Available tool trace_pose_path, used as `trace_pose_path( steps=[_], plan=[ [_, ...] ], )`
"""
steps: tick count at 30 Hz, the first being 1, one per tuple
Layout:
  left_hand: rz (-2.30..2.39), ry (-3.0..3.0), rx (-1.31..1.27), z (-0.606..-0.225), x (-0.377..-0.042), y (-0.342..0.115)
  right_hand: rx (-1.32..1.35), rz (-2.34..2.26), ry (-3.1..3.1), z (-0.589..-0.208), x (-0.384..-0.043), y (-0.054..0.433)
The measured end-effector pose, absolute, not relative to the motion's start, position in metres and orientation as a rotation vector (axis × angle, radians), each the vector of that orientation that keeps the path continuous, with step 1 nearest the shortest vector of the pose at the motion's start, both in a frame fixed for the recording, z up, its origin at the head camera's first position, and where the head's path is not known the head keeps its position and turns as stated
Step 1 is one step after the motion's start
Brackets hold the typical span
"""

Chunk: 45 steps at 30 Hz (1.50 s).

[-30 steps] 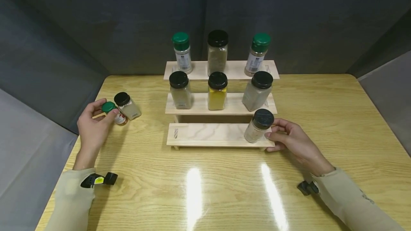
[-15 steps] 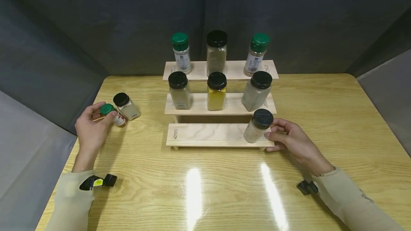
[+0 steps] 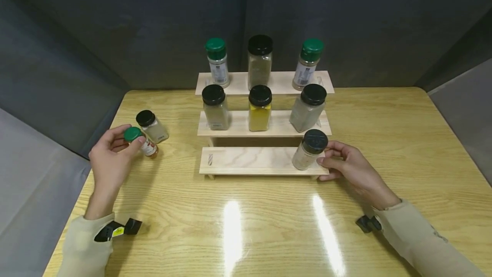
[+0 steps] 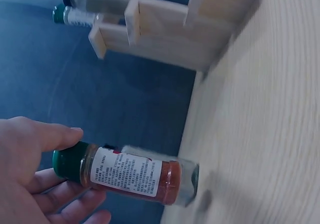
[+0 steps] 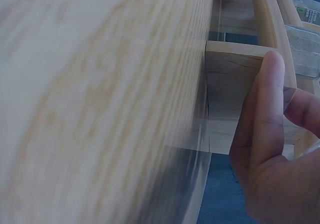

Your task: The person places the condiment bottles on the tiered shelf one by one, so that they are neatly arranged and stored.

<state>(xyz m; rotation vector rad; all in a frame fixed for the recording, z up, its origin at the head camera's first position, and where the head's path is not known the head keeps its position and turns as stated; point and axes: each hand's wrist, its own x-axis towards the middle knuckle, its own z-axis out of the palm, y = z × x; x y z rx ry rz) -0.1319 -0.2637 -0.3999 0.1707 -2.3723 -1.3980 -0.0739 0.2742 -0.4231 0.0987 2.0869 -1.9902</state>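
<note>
My left hand (image 3: 111, 153) pinches a spice jar (image 3: 149, 148) by its green cap, thumb on one side and fingers on the other. In the left wrist view, its contents look red behind a white printed label. The jar is tilted, and its base appears slightly off the table. Just behind it, a black-capped jar (image 3: 155, 131) of pale powder stands on the table. My right hand (image 3: 347, 166) grips the right end of the lowest step of a wooden spice rack (image 3: 246, 160). Beside those fingers, a dark-capped round jar (image 3: 304, 159) stands on that step.
The rack's middle step carries several black-capped jars, one with yellow powder (image 3: 259, 118). On the top step, a black-capped jar (image 3: 260, 69) stands between two green-capped ones. A dark curtain (image 3: 169, 29) hangs behind the wooden table (image 3: 276, 225).
My left hand has drawn the green-capped jar slightly toward me and away from the black-capped jar beside it. My right hand stays on the rack.
</note>
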Motion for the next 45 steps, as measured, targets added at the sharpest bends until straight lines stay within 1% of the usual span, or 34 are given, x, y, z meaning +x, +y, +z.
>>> trace_pose_path(
  steps=[5,26,39,45],
  plan=[
    [-1.412,-2.363,0.099,-0.393,-0.123,-0.250,0.103,-1.993,2.086,-0.422,-0.075,0.274],
    [-1.470,-2.266,-0.376,-0.352,-0.091,-0.194,0.074,-2.028,2.063,-0.422,-0.075,0.273],
    [-1.516,-2.258,-0.662,-0.345,-0.092,-0.153,0.072,-2.040,2.056,-0.424,-0.075,0.273],
    [-1.571,-2.277,-0.733,-0.344,-0.095,-0.130,0.079,-2.059,2.042,-0.425,-0.074,0.273]
  ],
)
